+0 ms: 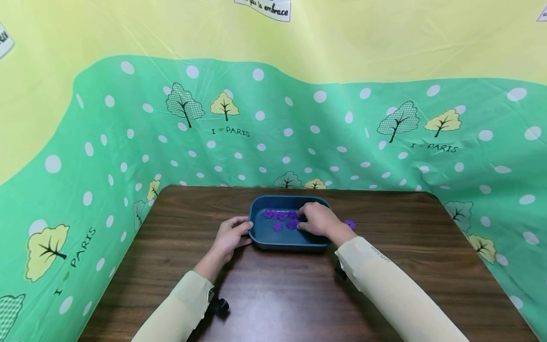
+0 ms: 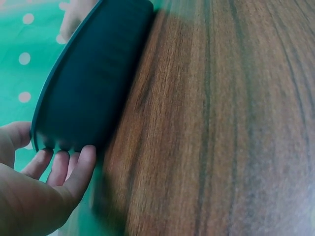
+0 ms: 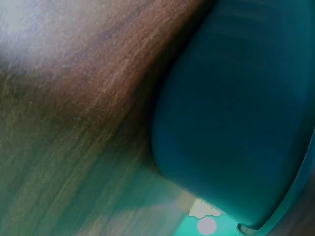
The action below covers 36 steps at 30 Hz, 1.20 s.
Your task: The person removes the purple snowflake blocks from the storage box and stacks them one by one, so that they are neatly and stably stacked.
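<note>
A dark blue plastic basin point(image 1: 273, 246) stands on the table with several small purple flower-shaped pieces point(image 1: 278, 227) on its floor. My left hand point(image 1: 231, 236) grips the basin's left end. In the left wrist view the thumb is at the rim and the fingertips point(image 2: 87, 152) press against the outer wall. My right hand point(image 1: 318, 219) reaches over the near right side into the basin, its fingers bent down among the purple pieces; whether it pinches one I cannot tell. The right wrist view has only the basin's outer wall point(image 3: 226, 113), with the hand out of sight.
One more purple piece point(image 1: 349, 223) lies on the table right of the basin, partly behind my right wrist. The dark wood table point(image 1: 273, 294) ends at a green and yellow printed cloth point(image 1: 239, 142) hanging behind and at the sides.
</note>
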{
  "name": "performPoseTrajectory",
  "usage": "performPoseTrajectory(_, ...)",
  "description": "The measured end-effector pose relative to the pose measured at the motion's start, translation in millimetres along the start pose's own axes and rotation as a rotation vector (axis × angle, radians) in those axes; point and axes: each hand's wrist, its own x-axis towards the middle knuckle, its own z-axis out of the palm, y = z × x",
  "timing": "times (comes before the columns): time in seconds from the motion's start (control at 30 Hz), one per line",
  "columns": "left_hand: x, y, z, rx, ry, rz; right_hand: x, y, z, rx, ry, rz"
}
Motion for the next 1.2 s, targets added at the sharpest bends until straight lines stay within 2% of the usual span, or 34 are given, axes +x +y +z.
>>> performPoseTrajectory(0.4, 1.5, 0.6, -0.2, 0.008, -0.007, 0.004, 2.0, 2.7, 3.6, -0.061, -0.002, 0.01)
performPoseTrajectory(0.9, 0.5, -2.4, -2.2, 0.012, -0.012, -0.002, -0.7, -0.4, 9.6, -0.077, 0.022, 0.007)
performPoseTrajectory(1.2, 2.2, -2.3, -1.0, 0.006, -0.013, -0.003, 1.4, -0.2, 7.0, -0.08, 0.007, 0.004)
